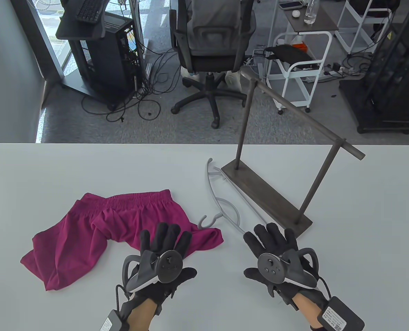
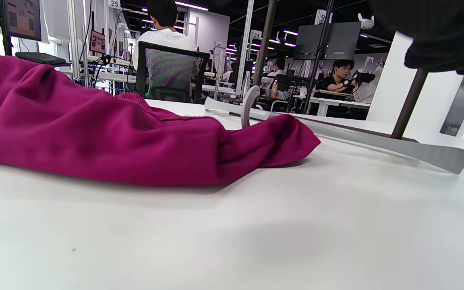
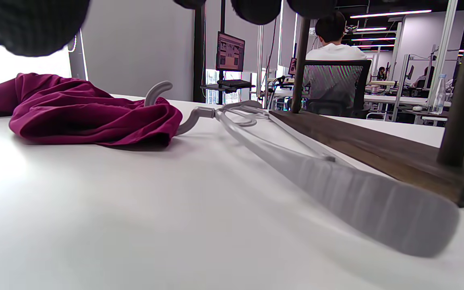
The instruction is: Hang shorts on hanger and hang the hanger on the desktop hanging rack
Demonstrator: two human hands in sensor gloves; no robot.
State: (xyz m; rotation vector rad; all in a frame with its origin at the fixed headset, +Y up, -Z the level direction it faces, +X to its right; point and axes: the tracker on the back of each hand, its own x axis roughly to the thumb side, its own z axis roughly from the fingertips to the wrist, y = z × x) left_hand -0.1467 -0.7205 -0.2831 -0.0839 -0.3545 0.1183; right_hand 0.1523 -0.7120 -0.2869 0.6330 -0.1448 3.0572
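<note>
Magenta shorts lie crumpled on the white table, left of centre. A grey plastic hanger lies flat beside the dark rack's base, its hook near the shorts. My left hand hovers flat over the right corner of the shorts, fingers straight, holding nothing. My right hand lies flat over the near end of the hanger, fingers spread. The rack's bar runs from back left to front right.
Beyond the far table edge stand an office chair, a computer stand with cables and a white trolley. In the wrist views other people sit at desks in the background.
</note>
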